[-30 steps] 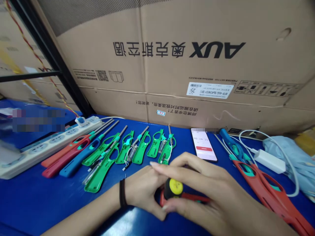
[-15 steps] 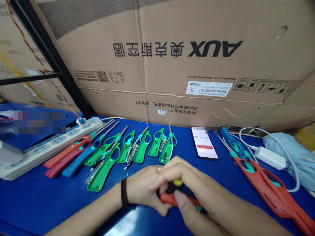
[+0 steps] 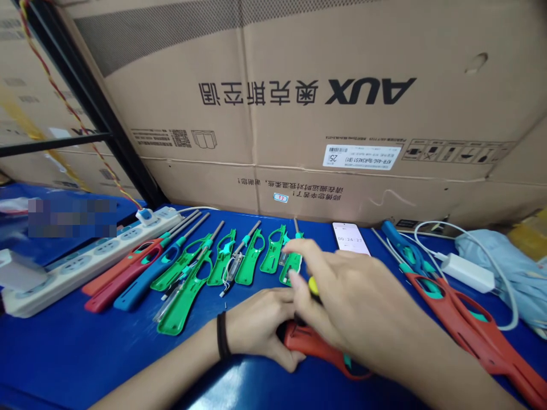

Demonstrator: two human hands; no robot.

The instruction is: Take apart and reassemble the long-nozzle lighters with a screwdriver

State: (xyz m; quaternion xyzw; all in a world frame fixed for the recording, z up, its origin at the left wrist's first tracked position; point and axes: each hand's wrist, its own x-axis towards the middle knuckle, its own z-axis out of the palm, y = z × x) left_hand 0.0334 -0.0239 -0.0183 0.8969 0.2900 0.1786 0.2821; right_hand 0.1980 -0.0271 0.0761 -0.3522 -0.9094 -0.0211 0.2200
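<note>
Red lighter [image 3: 314,343] at the blue counter's [image 3: 64,353] near side

The left hand [image 3: 265,323] has its fingers clamped on the lighter's end. The right hand [image 3: 352,302] bends over a yellow-ended tool [image 3: 314,286]; thumb and forefinger tips stand apart, and whether they grip the tool I cannot tell. Beyond lie opened green casings [image 3: 250,265] and a phone [image 3: 351,239].

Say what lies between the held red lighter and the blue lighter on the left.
Head view: the left hand, then an opened green lighter, lie between the held red lighter and that blue lighter.
</note>
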